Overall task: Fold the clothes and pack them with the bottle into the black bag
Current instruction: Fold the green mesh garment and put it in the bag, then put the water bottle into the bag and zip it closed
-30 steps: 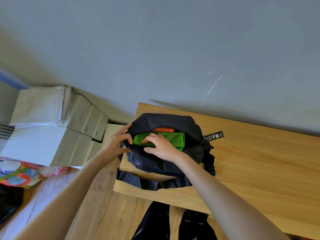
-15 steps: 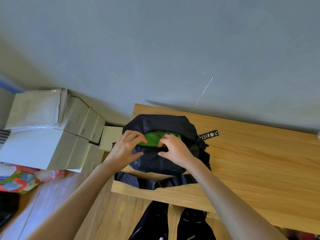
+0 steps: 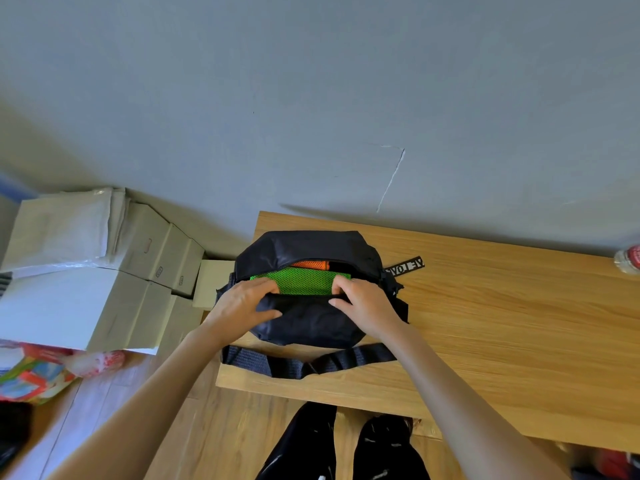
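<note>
Black bag lies at table's near-left corner; left hand and right hand pinch its near lip; bottle lies far right, nearer right hand, long axis unclear.

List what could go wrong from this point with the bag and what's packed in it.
1. The black bag sits near the table's front left corner with its strap by the edge; a tug could drag it off.
2. Green mesh clothing fills the opening where the left hand and right hand grip the near rim, so fabric may snag on closing.
3. The bottle lies at the far right, possibly forgotten.
</note>
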